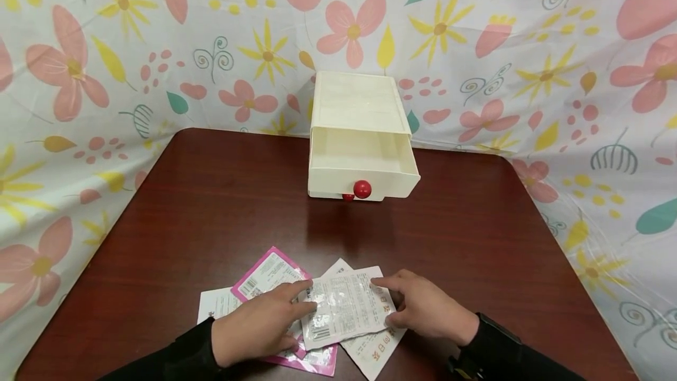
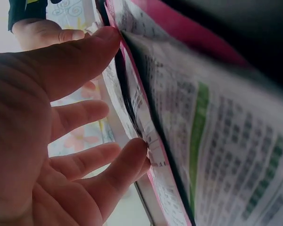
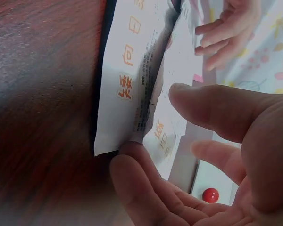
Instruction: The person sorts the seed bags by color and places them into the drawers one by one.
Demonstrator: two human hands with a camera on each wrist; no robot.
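Several flat printed packets, some white and some pink-edged, lie overlapping near the table's front edge. The uppermost white packet (image 1: 349,304) has lines of print and a barcode. At its left edge are the thumb and forefinger of my left hand (image 1: 267,316), spread apart and touching it. My right hand (image 1: 431,307) holds its right edge loosely; in the right wrist view fingertips (image 3: 127,165) sit at the packet's edge with another digit over its face. Under it lie a second white packet (image 1: 374,353) and a pink-edged packet (image 1: 270,274). Part of the pile is hidden by my left hand.
A cream drawer box (image 1: 355,99) stands at the back of the dark brown table (image 1: 211,204). Its upper drawer (image 1: 338,180), with a red knob (image 1: 362,189), is pulled out. A floral cloth (image 1: 211,46) hangs behind and along both sides.
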